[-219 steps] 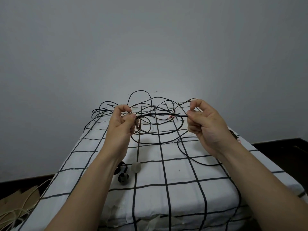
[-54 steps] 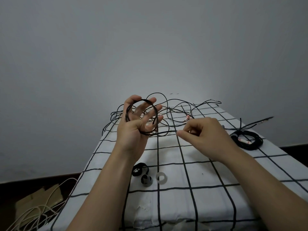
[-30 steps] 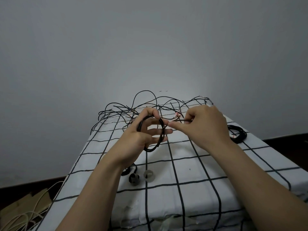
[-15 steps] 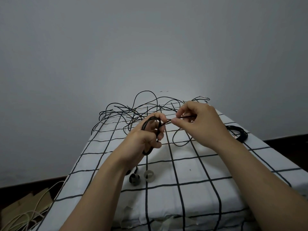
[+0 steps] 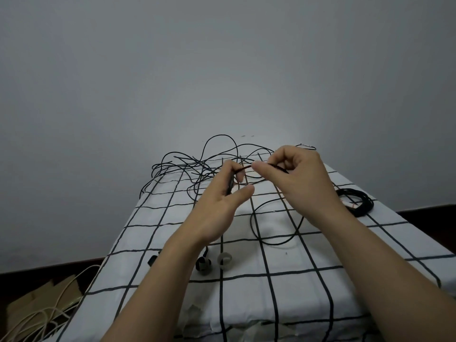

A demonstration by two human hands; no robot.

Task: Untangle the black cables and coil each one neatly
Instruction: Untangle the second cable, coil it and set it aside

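Well, above the checked table (image 5: 283,292), the left hand (image 5: 219,208) gripped a small coil (image 5: 230,185) while the right hand (image 5: 301,178) pinched its trailing strand (image 5: 276,166); each wrap, I judged, wanted laying flat and snug, slack drawn from the loop (image 5: 274,243) lying below. The tangle of black cables (image 5: 197,166) crowded the far edge and a finished coil (image 5: 365,206) sat by the right edge, leaving bare room nearer.

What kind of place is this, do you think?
Probably a plain room at home: a checked cloth covering the work surface, a bare grey wall, cardboard and pale cords on the dark floor.
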